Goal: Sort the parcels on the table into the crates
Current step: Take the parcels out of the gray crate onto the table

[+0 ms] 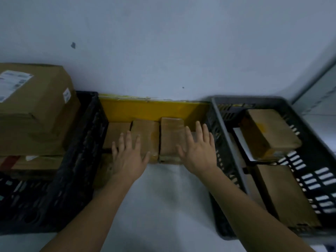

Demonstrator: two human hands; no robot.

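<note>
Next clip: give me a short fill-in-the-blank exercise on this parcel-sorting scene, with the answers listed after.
1. The crate holding the big labelled box is ____ in colour.
2. The grey crate stands on the person's ____ side.
3. Behind the parcels on the table runs a ____ board.
4. Both the left hand and the right hand have their fingers ____.

Answers: black; right; yellow; spread
</note>
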